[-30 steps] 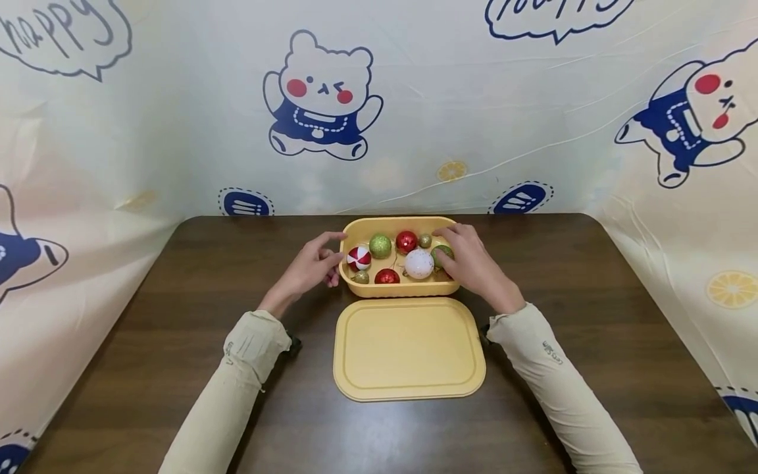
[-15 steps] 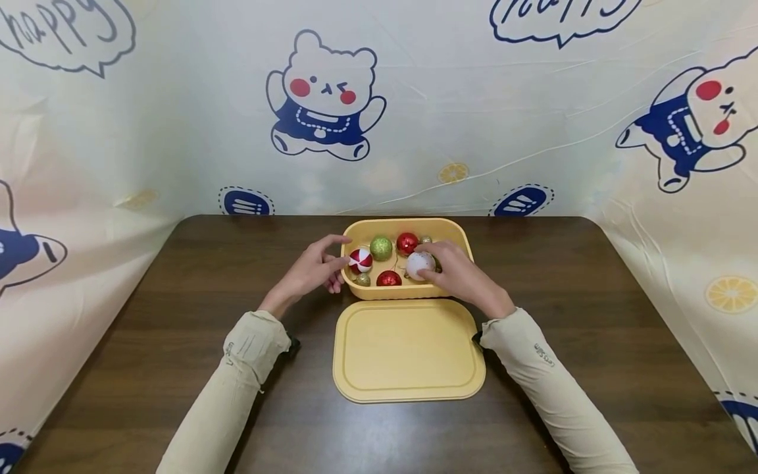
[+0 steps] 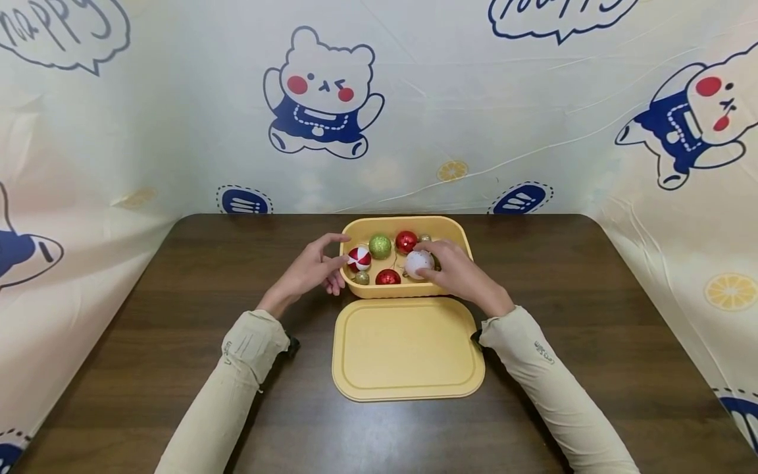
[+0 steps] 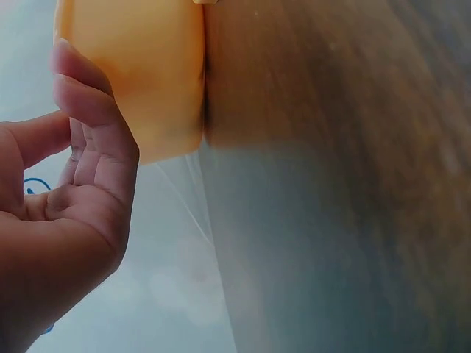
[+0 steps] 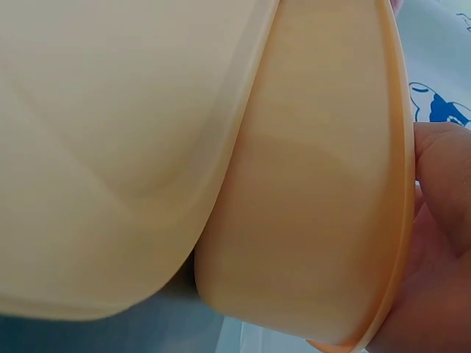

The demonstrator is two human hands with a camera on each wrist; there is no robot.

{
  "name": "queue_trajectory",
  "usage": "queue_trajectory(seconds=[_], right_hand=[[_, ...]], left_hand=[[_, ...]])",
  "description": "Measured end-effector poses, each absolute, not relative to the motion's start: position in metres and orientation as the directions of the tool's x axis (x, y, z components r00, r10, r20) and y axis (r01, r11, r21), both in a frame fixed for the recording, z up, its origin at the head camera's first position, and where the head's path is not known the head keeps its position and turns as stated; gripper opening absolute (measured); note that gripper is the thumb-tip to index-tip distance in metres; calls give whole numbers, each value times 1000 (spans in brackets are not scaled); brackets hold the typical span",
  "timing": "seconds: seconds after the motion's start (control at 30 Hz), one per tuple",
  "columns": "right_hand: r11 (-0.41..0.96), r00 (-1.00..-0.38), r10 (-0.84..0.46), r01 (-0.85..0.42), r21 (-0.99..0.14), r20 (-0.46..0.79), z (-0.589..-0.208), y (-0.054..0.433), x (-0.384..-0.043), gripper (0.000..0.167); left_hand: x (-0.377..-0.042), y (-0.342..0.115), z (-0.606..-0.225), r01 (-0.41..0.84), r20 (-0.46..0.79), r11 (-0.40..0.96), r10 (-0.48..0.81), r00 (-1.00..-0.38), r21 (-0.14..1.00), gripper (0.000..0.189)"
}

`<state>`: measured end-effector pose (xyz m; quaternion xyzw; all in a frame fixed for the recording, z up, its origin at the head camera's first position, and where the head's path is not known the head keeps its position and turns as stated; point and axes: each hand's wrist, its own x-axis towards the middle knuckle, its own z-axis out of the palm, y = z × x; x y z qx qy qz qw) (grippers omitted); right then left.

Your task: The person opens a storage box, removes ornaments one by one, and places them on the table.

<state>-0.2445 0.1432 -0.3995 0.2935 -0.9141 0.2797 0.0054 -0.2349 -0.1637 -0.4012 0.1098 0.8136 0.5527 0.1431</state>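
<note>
A yellow plastic box (image 3: 403, 290) holds several bauble ornaments. My right hand (image 3: 458, 271) reaches over its right side and pinches the white speckled bauble (image 3: 418, 263) between thumb and fingers. That bauble is still low in the box; the right wrist view shows only the box's outer wall and part of the hand. At the left end, my left hand (image 3: 310, 266) has its index finger and thumb at the rim, with the other fingers loosely bent outside. Beside them lies a red-and-white bauble (image 3: 359, 259). A green glitter bauble (image 3: 380, 247) and red baubles (image 3: 406, 241) lie nearby.
A flat yellow lid (image 3: 408, 349) lies on the dark wooden table (image 3: 195, 316) right in front of the box. Small gold baubles (image 3: 362, 278) sit in the box's corner. Behind the table hangs a printed cloth (image 3: 414, 131).
My right hand has moved left from the box's right end, by the green bauble, to the white bauble, which its fingers now pinch. The left hand has stayed at the rim.
</note>
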Motion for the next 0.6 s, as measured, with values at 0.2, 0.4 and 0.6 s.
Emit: queue_trajectory(seconds=[0.2,0.4,0.6], right_hand=[[675,-827,-536,-541,-502,171,-398,144,-244,42],[667,-840,-513,-518,-536,175,-391,147,-241,43],[664,-852,-486,-505,-551,195,-383,153,-237,44]], left_hand=[[-235,-163,-400,18,-116,367,340,-933,930,50],[-235,-164,-399,17,-117,375,334,-935,927,50],[-236,-165,-400,23,-114,374,339,-934,927,51]])
